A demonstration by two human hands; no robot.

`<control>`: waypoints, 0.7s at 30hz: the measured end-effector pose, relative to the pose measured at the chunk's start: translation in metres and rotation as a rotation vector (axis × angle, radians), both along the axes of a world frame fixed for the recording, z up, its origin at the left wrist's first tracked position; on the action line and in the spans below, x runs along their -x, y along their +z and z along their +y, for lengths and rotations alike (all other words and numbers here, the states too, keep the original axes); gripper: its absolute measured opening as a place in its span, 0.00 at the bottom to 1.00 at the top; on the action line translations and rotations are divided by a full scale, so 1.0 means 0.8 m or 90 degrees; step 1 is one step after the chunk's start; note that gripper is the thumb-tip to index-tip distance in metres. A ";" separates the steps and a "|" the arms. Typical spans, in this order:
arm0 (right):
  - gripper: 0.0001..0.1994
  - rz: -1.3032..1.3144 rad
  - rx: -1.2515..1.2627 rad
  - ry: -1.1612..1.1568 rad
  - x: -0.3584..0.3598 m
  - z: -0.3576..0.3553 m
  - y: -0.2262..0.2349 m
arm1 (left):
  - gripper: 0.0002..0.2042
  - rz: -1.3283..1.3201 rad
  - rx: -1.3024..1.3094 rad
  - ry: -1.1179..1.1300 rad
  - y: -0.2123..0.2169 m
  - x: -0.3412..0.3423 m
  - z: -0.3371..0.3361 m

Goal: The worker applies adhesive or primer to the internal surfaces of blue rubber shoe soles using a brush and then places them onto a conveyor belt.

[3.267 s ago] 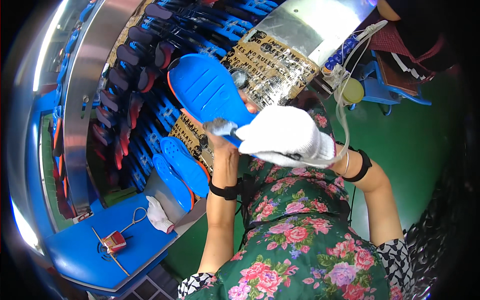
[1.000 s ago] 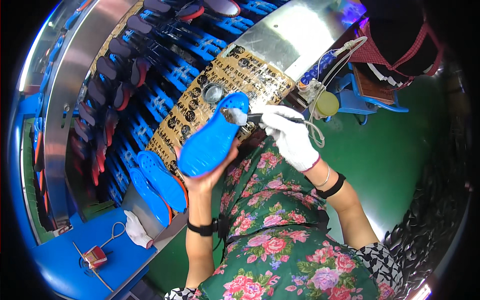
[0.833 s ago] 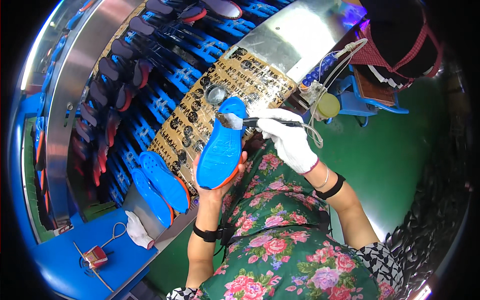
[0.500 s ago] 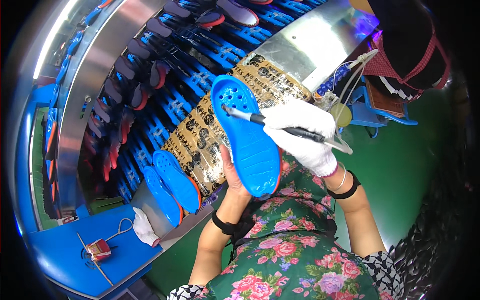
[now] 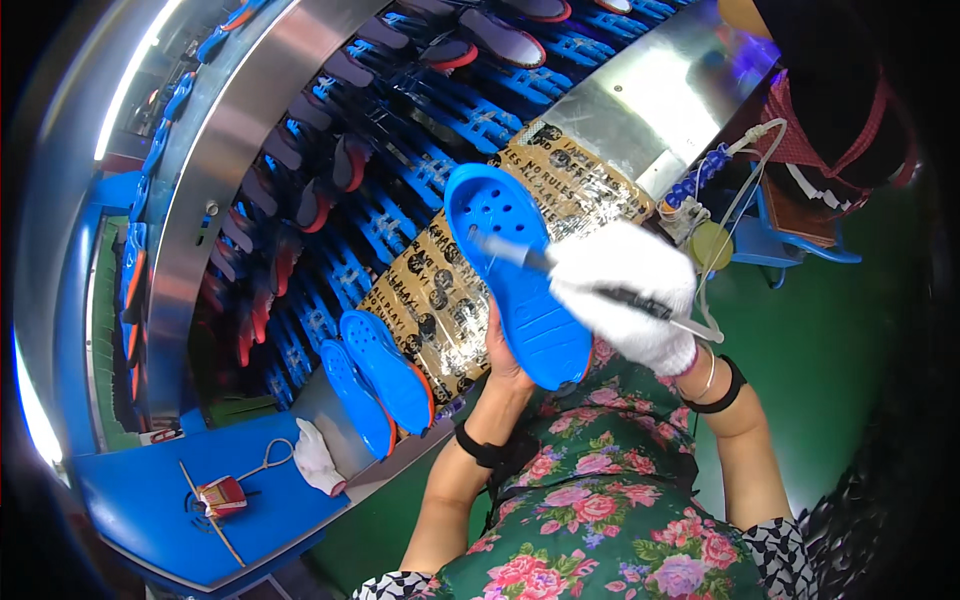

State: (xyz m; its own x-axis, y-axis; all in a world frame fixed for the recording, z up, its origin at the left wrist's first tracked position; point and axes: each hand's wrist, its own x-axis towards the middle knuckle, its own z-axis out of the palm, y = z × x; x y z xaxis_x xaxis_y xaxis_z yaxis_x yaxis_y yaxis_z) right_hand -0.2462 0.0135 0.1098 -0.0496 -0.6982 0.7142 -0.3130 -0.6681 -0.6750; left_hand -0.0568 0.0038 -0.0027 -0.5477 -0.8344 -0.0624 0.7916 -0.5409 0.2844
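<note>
A blue shoe sole [image 5: 545, 325] with a red-orange edge and small round holes at its far end is held up before me. My left hand [image 5: 505, 345], bare, grips it from underneath and the left side; most of its fingers are hidden behind it. My right hand [image 5: 635, 285], in a white knit glove, is closed round the dark handle of a brush [image 5: 510, 250]. The brush's tip, blurred, lies at the holed end of the sole. From the handle's rear end comes a pale thin tube [image 5: 705, 328].
Two more blue soles [image 5: 393, 375] lean side by side at the patterned brown board's [image 5: 430, 310] left end. A white glove [image 5: 317, 460] and a red box [image 5: 222, 496] lie on the blue surface [image 5: 130, 510]. Behind, a rack [image 5: 390, 215] carries dark soles. A blue stool [image 5: 765, 250] stands right.
The whole view has shifted, so everything sits farther right. The brush and gloved hand are now blurred by motion, still at the sole's holed end. Both hands keep their holds.
</note>
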 end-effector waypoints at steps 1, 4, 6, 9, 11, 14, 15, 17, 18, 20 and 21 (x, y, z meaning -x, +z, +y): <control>0.10 -0.056 -0.024 -0.024 -0.002 -0.002 -0.007 | 0.39 0.150 -0.017 -0.036 0.002 0.003 -0.004; 0.12 0.107 0.094 -0.027 -0.006 0.003 -0.012 | 0.41 -0.128 0.006 0.043 0.016 0.017 -0.013; 0.11 0.015 0.042 0.054 -0.014 0.010 -0.015 | 0.43 -0.021 0.086 0.028 0.015 0.021 -0.021; 0.09 -0.138 -0.040 0.061 -0.013 0.002 -0.026 | 0.45 -0.038 0.081 0.082 0.019 0.024 -0.037; 0.09 -0.138 -0.040 0.015 -0.012 0.001 -0.028 | 0.47 -0.083 0.104 0.115 0.038 0.035 -0.040; 0.09 0.020 0.067 0.017 -0.019 0.010 -0.026 | 0.49 0.018 0.090 0.051 0.032 0.036 -0.051; 0.09 0.016 0.065 0.013 -0.018 0.011 -0.028 | 0.49 0.010 0.109 0.082 0.029 0.035 -0.056; 0.08 -0.098 -0.031 0.139 -0.013 0.011 -0.031 | 0.48 0.073 0.138 0.008 0.028 0.029 -0.066; 0.08 -0.196 -0.101 0.123 -0.018 0.011 -0.033 | 0.49 0.029 0.102 0.063 0.035 0.030 -0.063; 0.09 -0.108 0.001 0.058 -0.010 0.002 -0.039 | 0.50 0.049 0.054 0.103 0.056 0.037 -0.060; 0.10 -0.039 0.048 0.035 -0.006 0.003 -0.038 | 0.50 0.050 0.052 0.100 0.055 0.035 -0.064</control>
